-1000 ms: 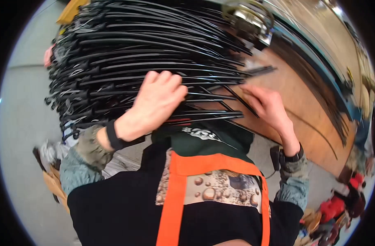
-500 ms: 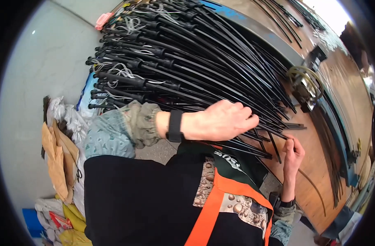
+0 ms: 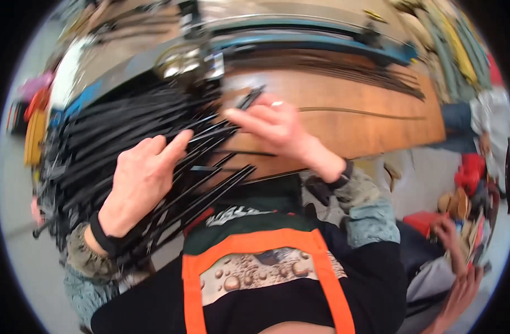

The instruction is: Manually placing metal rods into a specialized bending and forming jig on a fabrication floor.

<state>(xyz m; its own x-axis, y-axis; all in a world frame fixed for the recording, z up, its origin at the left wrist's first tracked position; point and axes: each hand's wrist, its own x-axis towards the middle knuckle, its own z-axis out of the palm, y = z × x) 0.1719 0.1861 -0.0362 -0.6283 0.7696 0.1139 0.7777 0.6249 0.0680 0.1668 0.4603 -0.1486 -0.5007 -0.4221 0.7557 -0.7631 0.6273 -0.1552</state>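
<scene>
A dense bundle of long black rods [image 3: 110, 139] fills the table's left side, smeared by motion. My left hand [image 3: 140, 181] lies over the bundle, its fingers curled on a black rod and its index finger stretched along it. My right hand [image 3: 274, 125], with a ring on one finger, is closed on the rods' right-hand ends; a short black end [image 3: 252, 96] sticks out above the fingers. Several rod ends [image 3: 232, 178] jut over the table's near edge below the hands. My palms hide where the fingers grip.
A metal clamp-like device [image 3: 182, 64] stands just beyond the rods, beside a blue rail [image 3: 310, 42]. Thin brown rods [image 3: 344, 69] lie along the wooden table [image 3: 377, 131], with one thin rod [image 3: 355, 110] apart. At the lower right are another person's hands [image 3: 461, 292].
The view has swung toward the right, so the table and device now lie straight ahead. My left hand has come back to the bundle's left part; my right hand is farther over the rod ends.
</scene>
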